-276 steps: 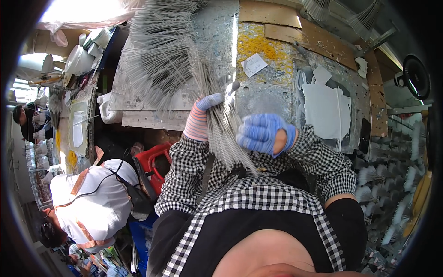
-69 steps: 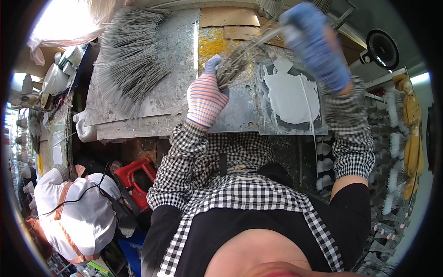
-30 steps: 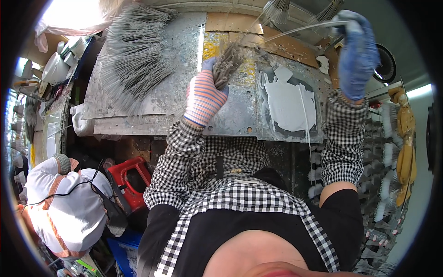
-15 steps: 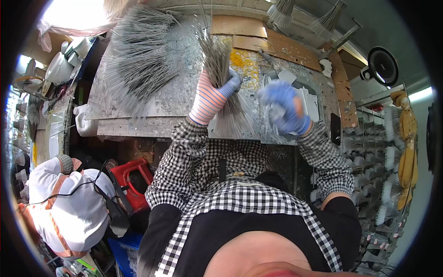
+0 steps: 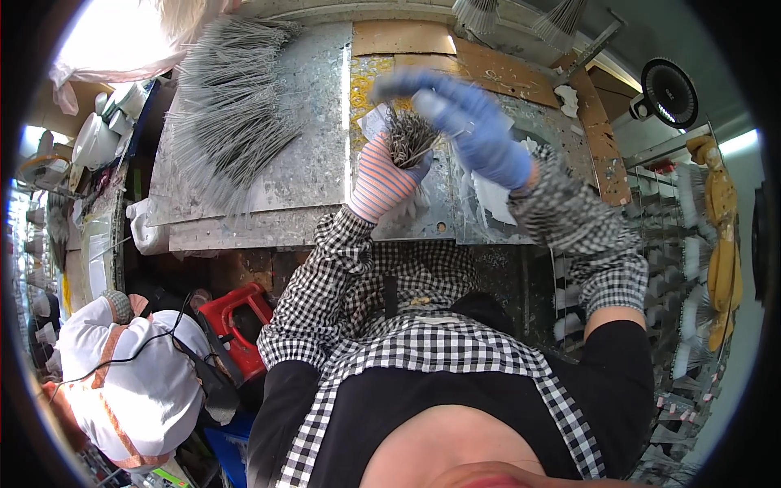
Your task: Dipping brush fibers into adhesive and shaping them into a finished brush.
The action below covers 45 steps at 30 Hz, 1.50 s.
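Note:
My left hand (image 5: 380, 180), in an orange-and-white striped glove, is wrapped round a bundle of thin grey wires (image 5: 409, 138). The bundle's twisted, uneven ends point up toward me. A pale, thin piece (image 5: 373, 122) shows beside the bundle, past my left fingers. My right hand (image 5: 484, 134), in a blue glove, reaches over the bundle's far side, smeared by motion. Whether its fingers hold anything is not clear. To the left, a wide spread of similar grey wire bundles (image 5: 232, 106) lies on the worktable (image 5: 319, 154).
White pieces (image 5: 493, 197) lie at the table's right side, partly under my right arm. Cardboard strips (image 5: 404, 37) line the back edge. A round black fan (image 5: 669, 93) stands at the right. Another person (image 5: 134, 386) bends at the lower left, near a red plastic stool (image 5: 233, 321).
My right hand has moved from the white pieces up and left over the bundle. My left hand has tipped the bundle so its ends face me.

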Tool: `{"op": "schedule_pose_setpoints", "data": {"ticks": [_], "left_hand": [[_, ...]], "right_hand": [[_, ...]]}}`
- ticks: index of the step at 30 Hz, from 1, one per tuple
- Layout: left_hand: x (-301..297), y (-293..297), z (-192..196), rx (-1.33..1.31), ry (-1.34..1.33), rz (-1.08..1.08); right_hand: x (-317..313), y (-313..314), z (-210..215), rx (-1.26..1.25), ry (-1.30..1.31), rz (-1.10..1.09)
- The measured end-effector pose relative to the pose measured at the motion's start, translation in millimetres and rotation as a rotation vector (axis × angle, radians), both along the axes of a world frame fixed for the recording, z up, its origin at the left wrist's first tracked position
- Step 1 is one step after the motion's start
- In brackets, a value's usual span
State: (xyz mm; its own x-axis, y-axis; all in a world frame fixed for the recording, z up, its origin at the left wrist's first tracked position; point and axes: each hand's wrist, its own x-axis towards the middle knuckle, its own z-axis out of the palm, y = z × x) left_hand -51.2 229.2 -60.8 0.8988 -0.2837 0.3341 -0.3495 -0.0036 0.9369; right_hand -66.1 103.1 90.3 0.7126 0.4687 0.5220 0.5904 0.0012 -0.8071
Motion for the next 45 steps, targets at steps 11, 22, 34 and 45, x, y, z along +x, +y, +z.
{"op": "schedule_pose_setpoints", "data": {"ticks": [11, 22, 34, 45], "left_hand": [[5, -17, -7, -0.544, 0.329, -0.382], [-8, 10, -69, -0.421, 0.387, -0.233], [-13, 22, 12, -0.497, 0.319, 0.217], [40, 73, -171, 0.214, 0.364, -0.117]], "right_hand": [[-13, -3, 10, -0.786, -0.649, -0.244], [-14, 4, -36, -0.381, -0.650, -0.226], [-46, -9, -204, -0.300, -0.447, -0.699], [-37, -2, -272, -0.062, -0.068, -0.708]]}}
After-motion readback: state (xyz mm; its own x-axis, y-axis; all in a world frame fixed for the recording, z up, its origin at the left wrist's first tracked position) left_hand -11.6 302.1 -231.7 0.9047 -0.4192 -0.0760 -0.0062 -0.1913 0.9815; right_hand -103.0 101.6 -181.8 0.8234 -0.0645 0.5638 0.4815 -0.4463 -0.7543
